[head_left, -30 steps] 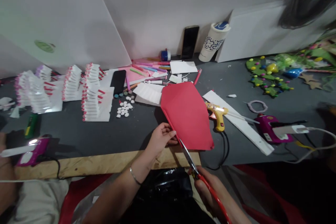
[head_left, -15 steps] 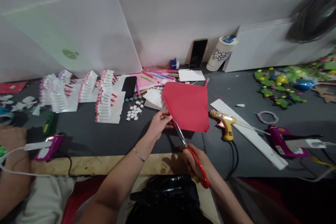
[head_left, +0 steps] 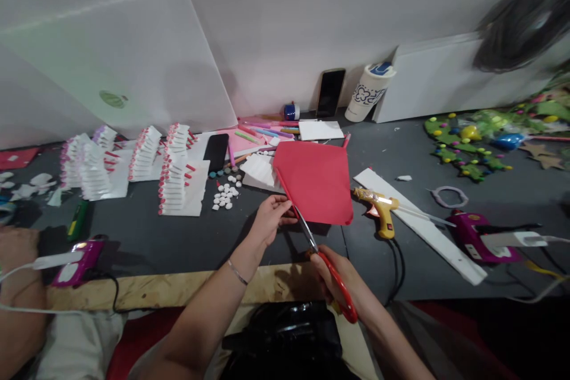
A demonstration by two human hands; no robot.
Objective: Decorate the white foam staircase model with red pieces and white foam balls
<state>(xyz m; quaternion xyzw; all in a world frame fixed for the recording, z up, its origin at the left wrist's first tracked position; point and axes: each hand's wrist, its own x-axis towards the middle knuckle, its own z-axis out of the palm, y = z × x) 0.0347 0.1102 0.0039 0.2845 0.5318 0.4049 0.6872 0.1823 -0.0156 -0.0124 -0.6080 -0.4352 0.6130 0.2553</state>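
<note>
My left hand (head_left: 268, 221) pinches the left edge of a red foam sheet (head_left: 315, 180), which is held up over the grey tabletop in the middle of the view. My right hand (head_left: 339, 278) is closed round the red handles of a pair of scissors (head_left: 324, 260). The scissor blades (head_left: 304, 230) point up and left and bite into the sheet's lower left edge, just right of my left fingers. A bracelet sits on my left wrist.
A yellow glue gun (head_left: 377, 205) and a long white strip (head_left: 418, 223) lie right of the sheet; a purple glue gun (head_left: 474, 236) lies further right. White and pink paper stacks (head_left: 178, 172), small white pieces (head_left: 225, 196), a black phone (head_left: 217, 151) and pens lie at left. Another person's arm (head_left: 18, 291) rests at far left near a purple glue gun (head_left: 73, 254).
The sheet, my hands and the scissors have moved away from me over the table. The scissors have cut a little further up the sheet's left edge.
</note>
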